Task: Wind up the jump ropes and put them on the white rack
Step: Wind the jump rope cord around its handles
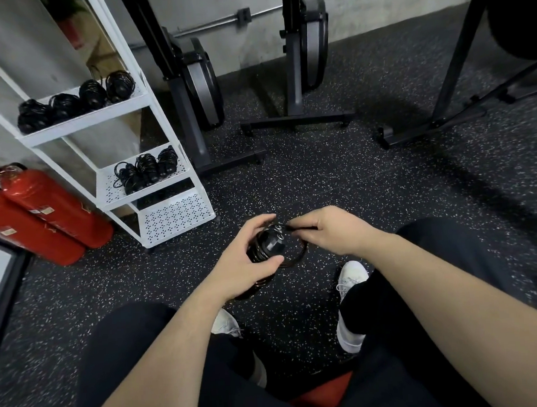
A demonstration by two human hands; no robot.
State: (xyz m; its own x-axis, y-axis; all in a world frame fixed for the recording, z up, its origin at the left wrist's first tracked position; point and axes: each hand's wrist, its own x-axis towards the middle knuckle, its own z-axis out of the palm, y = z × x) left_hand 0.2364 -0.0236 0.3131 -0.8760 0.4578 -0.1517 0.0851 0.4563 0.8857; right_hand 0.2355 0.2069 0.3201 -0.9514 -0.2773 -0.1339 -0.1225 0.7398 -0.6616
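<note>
My left hand (248, 254) grips a black jump rope bundle (268, 246), handles with cord coiled round them, held over the floor in front of my knees. My right hand (334, 231) pinches the loose end of the thin cord at the top of the bundle. A loop of cord (296, 258) hangs below and to the right. The white rack (150, 100) stands to the left. Its upper shelf holds several wound ropes (75, 101), and its middle shelf holds three more (147, 172). The lowest perforated shelf (174, 217) shows bare metal.
Two red fire extinguishers (43, 212) lie left of the rack. Black rowing machine stands (297, 117) rise behind on the speckled rubber floor (384, 181). My legs and white shoes (352, 280) are below my hands. A dark frame (4, 285) sits at far left.
</note>
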